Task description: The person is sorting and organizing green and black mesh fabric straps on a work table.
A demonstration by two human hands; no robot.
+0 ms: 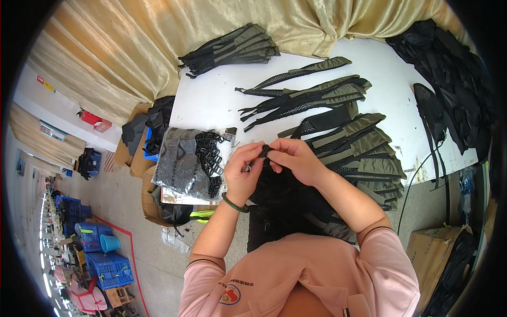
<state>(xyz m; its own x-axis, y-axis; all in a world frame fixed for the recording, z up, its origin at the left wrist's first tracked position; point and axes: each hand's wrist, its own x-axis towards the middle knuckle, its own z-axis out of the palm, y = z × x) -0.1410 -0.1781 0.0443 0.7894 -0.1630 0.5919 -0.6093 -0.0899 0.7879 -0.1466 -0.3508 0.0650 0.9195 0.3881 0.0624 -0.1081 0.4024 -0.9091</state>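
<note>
My left hand and my right hand meet over the table's near edge. Both pinch a small black piece, which looks like a strap end with a buckle; the fingers hide its exact shape. Below them, black fabric hangs into my lap. Beside my left hand lies a clear plastic bag with black plastic buckles spilling from its side. Right of my hands, a fanned stack of olive and black mesh shoulder straps covers the table's front.
More straps lie across the white table, with another bundle at the back left. Black fabric pieces pile up at the far right. Cardboard boxes stand left, another box lower right. Blue crates sit on the floor.
</note>
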